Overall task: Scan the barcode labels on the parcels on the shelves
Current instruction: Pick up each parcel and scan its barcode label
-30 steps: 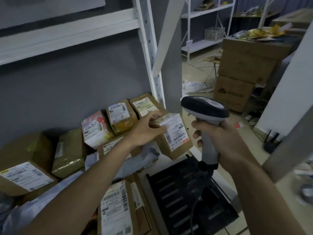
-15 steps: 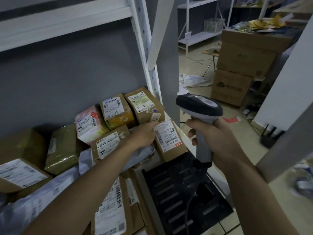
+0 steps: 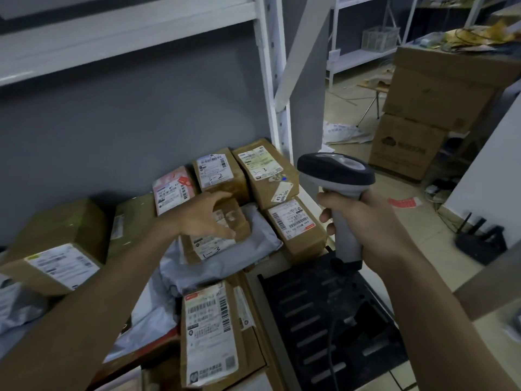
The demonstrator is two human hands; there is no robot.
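On the shelf, the left hand (image 3: pixel 203 218) reaches with spread fingers onto a small brown parcel (image 3: pixel 225 230), apparently picking the next label, while the right hand (image 3: pixel 363 221) grips the scanner (image 3: pixel 337 176), which must then aim there.

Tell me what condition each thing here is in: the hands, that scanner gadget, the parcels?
Left hand: fingers spread, reaching over the small brown parcel, not clearly gripping.
Small brown parcel: lying on the grey mailer bag, label up.
Grey mailer bag: flat, crumpled.
Right hand: gripping the barcode scanner's handle.
Barcode scanner: held upright, cable hanging down.
Parcel beside the scanner: resting on the shelf, label up.
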